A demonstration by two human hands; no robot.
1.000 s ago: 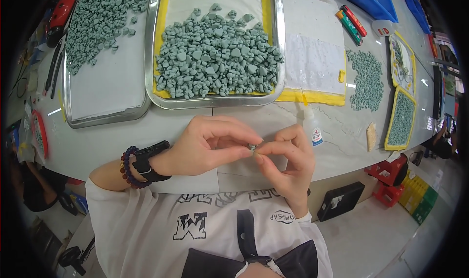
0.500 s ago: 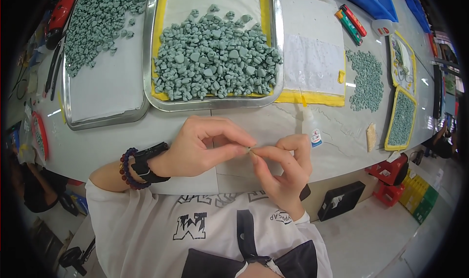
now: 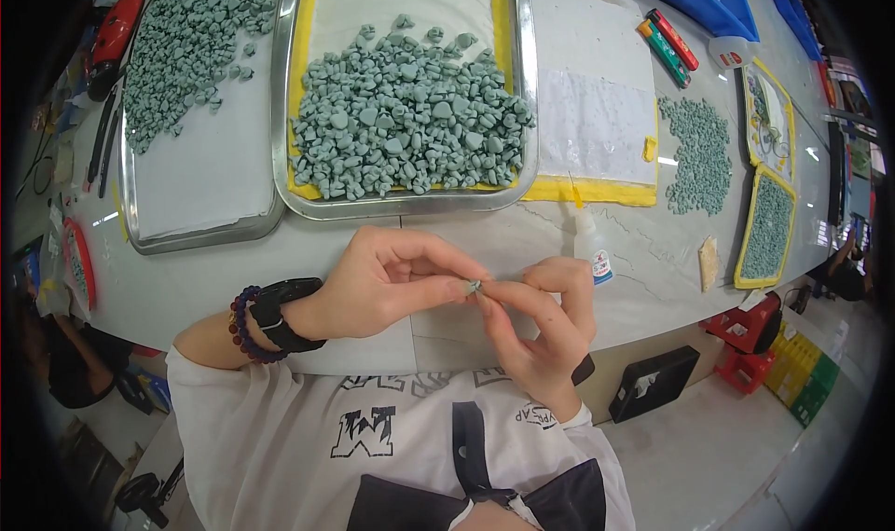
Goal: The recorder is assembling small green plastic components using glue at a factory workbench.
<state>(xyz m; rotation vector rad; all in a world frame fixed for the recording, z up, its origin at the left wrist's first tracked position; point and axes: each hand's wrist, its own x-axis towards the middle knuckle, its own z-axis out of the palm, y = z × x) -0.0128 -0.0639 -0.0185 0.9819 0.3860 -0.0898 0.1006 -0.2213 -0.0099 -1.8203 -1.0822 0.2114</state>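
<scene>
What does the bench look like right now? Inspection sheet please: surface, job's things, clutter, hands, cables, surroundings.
Surface: pale marble-look table.
Job's things: tiny grey piece pinched between both hands; steel tray with yellow liner, heaped with grey-green pieces; second steel tray at left, partly filled.
Clutter: small white glue bottle, markers, loose pile of pieces, two yellow-rimmed trays.
Hands: left hand and right hand meet at the fingertips; left wrist wears a black watch and bead bracelet.
Cables: nothing seen clearly.
Surroundings: red and yellow crates on the floor.
</scene>
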